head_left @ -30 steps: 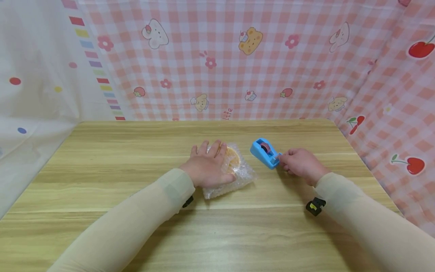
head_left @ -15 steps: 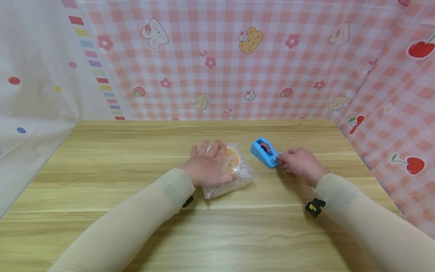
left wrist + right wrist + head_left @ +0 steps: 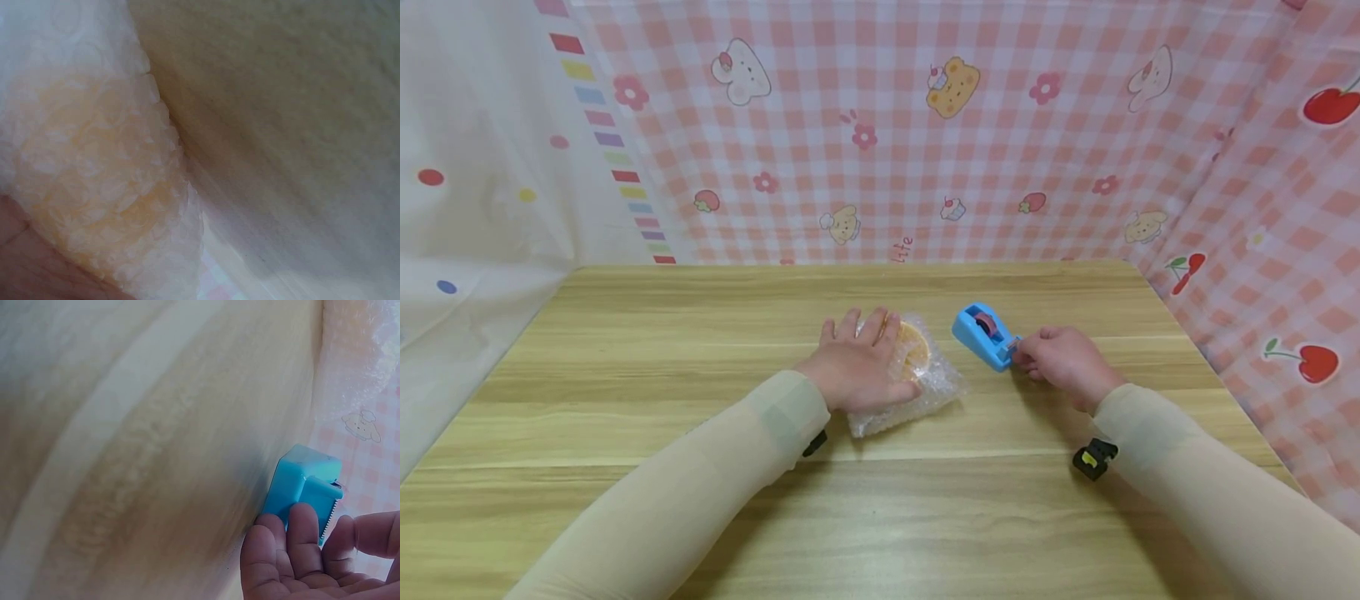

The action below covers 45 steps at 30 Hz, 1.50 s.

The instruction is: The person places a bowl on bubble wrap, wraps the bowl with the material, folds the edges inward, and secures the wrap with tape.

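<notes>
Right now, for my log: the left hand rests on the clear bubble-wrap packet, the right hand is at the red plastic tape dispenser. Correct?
The colour is wrong: the head view shows a blue plastic tape dispenser, with the right hand at it. The rest stands.

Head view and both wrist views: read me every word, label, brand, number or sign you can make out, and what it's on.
"life": slanted red lettering on the pink checked cloth.
Black wrist device, right arm: yellow patch, too small to read.
Blue tape dispenser: none I can read.
Bubble-wrapped item: none I can read.
</notes>
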Each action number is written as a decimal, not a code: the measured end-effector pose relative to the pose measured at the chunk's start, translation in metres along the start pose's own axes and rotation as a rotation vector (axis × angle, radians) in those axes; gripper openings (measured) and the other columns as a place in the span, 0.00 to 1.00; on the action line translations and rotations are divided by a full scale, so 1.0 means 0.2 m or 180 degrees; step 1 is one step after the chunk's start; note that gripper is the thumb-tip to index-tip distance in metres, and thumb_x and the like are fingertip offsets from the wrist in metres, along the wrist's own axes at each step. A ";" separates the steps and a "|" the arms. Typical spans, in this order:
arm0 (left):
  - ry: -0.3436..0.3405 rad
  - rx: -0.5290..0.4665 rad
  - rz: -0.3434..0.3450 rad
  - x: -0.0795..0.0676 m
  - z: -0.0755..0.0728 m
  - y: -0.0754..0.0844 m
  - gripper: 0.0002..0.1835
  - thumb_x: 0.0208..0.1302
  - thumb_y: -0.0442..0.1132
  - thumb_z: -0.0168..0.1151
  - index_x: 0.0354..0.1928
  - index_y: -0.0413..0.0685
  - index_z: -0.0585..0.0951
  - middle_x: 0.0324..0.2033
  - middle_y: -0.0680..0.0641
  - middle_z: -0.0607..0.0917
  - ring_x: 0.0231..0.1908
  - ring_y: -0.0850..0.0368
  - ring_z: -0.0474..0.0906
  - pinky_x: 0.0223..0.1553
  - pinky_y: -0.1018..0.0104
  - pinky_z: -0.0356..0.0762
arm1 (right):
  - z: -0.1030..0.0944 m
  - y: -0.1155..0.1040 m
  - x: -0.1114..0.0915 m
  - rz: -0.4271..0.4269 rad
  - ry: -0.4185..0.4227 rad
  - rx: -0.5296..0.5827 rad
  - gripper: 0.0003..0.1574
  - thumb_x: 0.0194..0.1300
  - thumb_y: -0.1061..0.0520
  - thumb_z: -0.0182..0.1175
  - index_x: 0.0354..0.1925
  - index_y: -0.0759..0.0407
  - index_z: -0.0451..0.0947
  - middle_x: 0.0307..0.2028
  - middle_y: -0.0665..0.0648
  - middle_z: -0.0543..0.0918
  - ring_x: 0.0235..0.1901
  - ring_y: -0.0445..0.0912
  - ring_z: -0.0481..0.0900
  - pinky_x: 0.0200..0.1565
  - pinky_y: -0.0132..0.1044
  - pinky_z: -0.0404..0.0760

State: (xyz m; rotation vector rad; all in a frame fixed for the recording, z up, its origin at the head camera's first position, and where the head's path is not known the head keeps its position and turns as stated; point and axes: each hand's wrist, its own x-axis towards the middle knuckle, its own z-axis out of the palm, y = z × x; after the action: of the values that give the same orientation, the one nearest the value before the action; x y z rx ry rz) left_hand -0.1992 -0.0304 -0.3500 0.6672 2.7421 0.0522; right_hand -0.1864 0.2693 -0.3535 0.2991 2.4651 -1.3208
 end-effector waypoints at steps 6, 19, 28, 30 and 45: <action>0.0006 0.0000 0.0013 0.00 0.00 0.00 0.61 0.66 0.82 0.41 0.86 0.51 0.35 0.86 0.46 0.35 0.84 0.34 0.32 0.80 0.29 0.35 | 0.00 -0.01 -0.01 0.0037 0.0027 -0.0024 0.22 0.78 0.54 0.48 0.55 0.69 0.79 0.61 0.67 0.81 0.55 0.51 0.79 0.51 0.34 0.83; 0.0013 -0.0032 0.0026 0.00 0.00 -0.01 0.61 0.66 0.82 0.41 0.86 0.52 0.35 0.86 0.46 0.35 0.84 0.33 0.31 0.80 0.29 0.35 | -0.01 0.00 0.00 -0.0002 0.0042 -0.0154 0.19 0.74 0.54 0.53 0.50 0.67 0.80 0.54 0.62 0.83 0.52 0.51 0.77 0.50 0.38 0.78; 0.0019 -0.0021 0.0037 -0.01 0.00 -0.01 0.60 0.67 0.82 0.41 0.86 0.52 0.35 0.86 0.46 0.35 0.84 0.34 0.31 0.80 0.29 0.36 | -0.03 0.01 -0.01 -0.0030 -0.0041 -0.0598 0.22 0.78 0.51 0.50 0.52 0.66 0.81 0.52 0.62 0.85 0.50 0.52 0.76 0.50 0.39 0.75; 0.0019 -0.0022 0.0038 -0.01 0.00 -0.01 0.60 0.67 0.81 0.41 0.86 0.52 0.36 0.86 0.46 0.35 0.84 0.34 0.31 0.80 0.29 0.36 | -0.03 0.01 -0.01 -0.0014 -0.0050 -0.0641 0.24 0.80 0.48 0.50 0.53 0.65 0.81 0.53 0.62 0.85 0.50 0.52 0.76 0.50 0.39 0.75; 0.0015 -0.0041 0.0043 -0.01 0.00 -0.01 0.60 0.67 0.81 0.42 0.86 0.51 0.36 0.86 0.46 0.35 0.84 0.34 0.31 0.80 0.28 0.35 | -0.02 0.02 0.00 -0.0166 0.0108 -0.1005 0.21 0.77 0.46 0.55 0.44 0.62 0.83 0.36 0.55 0.81 0.36 0.48 0.74 0.34 0.36 0.73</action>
State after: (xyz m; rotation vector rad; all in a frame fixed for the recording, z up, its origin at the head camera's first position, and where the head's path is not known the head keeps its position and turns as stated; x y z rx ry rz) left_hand -0.1987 -0.0322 -0.3496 0.6829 2.7397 0.0745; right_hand -0.1864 0.2750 -0.3544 0.1813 2.6748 -0.9298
